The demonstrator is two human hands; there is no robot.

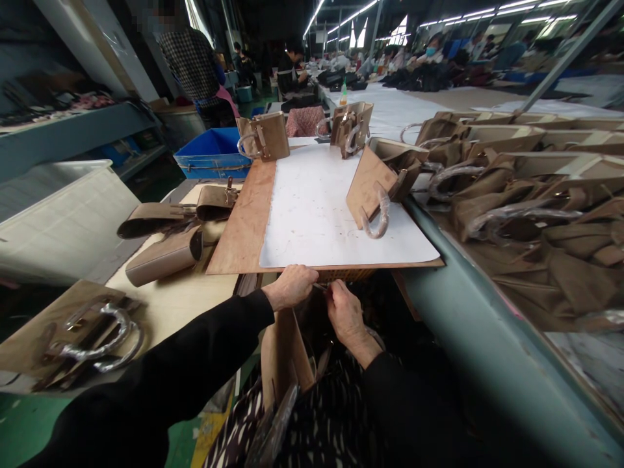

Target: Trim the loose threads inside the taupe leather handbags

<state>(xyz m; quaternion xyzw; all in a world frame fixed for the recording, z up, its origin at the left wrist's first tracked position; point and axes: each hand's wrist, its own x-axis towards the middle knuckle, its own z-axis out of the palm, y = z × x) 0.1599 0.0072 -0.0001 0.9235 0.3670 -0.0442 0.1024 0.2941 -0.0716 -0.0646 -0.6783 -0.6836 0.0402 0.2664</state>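
My left hand is closed near the front edge of the board, with its fingers pressed together. Just to its right, my right hand is closed in a pinch. A thin narrow strip spans the small gap between the two hands; its kind is too small to tell, and my fingers cover its ends. Below them a tan handbag stands on my lap, partly hidden by my left forearm. Across the board, a tan handbag with a plastic-wrapped handle leans on the white sheet.
Two more handbags stand at the board's far end. Brown bag pieces and a wrapped-handle bag lie on the left table. Many bags crowd the right table. A blue bin and a person are beyond.
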